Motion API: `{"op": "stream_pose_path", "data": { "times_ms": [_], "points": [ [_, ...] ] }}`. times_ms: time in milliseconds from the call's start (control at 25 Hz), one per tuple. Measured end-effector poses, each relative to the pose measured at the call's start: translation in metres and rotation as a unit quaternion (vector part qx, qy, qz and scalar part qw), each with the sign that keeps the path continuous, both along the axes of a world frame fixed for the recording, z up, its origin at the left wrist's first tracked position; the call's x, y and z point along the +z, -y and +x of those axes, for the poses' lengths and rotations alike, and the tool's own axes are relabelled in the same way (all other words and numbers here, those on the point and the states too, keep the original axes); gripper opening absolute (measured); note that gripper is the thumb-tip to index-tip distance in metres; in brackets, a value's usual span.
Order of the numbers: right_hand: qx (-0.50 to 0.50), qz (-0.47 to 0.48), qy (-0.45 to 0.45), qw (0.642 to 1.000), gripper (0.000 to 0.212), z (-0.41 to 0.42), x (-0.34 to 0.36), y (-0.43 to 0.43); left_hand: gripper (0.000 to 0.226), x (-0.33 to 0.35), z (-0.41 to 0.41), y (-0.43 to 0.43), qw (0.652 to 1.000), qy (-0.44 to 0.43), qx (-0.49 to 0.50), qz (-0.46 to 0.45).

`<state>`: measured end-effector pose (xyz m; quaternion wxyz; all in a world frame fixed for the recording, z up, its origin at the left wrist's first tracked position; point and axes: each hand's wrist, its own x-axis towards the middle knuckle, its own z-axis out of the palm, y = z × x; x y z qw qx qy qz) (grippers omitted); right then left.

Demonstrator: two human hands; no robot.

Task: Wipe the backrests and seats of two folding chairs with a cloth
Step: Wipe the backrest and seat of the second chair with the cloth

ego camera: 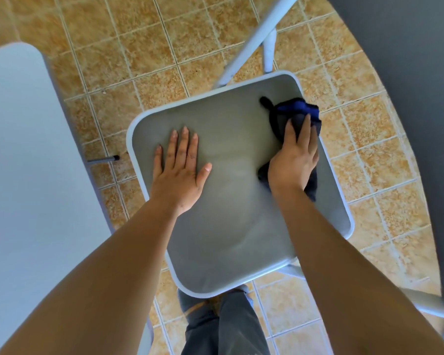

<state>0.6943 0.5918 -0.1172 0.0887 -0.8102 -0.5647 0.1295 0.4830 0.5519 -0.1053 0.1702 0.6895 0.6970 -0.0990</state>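
A grey folding chair seat (pixel 231 201) with a pale rounded rim fills the middle of the head view, seen from above. My left hand (pixel 180 170) lies flat on its left part, fingers spread, holding nothing. My right hand (pixel 296 155) presses a dark blue cloth (pixel 296 110) onto the seat's far right corner; the cloth bunches out beyond my fingers and under my palm. A dark grey panel (pixel 405 98) at the right looks like the chair's backrest. A pale grey surface (pixel 31 175) at the left may be the second chair; I cannot tell.
Orange-tan floor tiles (pixel 164 52) lie all around. Pale metal chair legs (pixel 256 42) cross beyond the seat's far edge, and another tube (pixel 428 303) runs at the lower right. A thin dark rod (pixel 103 159) pokes out by the left surface. My trouser legs (pixel 223 326) stand below the seat.
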Motion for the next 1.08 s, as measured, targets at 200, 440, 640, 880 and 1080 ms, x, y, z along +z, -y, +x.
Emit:
{"op": "stream_pose_path", "data": {
  "times_ms": [200,440,640,880,1080],
  "points": [
    [0.037,0.004,-0.016,0.999,0.063,-0.032,0.009,-0.044,0.067,-0.001,0.002,0.000,1.000,-0.001,-0.001,-0.006],
    [0.210,0.041,-0.015,0.977,0.058,-0.020,0.005,0.034,0.066,-0.001,-0.001,0.007,0.999,0.010,-0.013,0.036],
    [0.013,-0.014,-0.024,1.000,0.065,-0.016,0.013,-0.010,0.068,-0.002,-0.018,0.049,0.996,-0.015,-0.042,0.083],
    [0.250,-0.014,-0.039,0.967,0.065,-0.109,0.022,-0.008,0.072,0.005,-0.024,0.071,0.998,-0.019,0.014,0.066],
    [0.314,0.032,-0.027,0.949,0.061,-0.059,0.013,0.042,0.076,0.011,-0.031,0.068,0.999,-0.003,-0.005,0.048]
  ]
}}
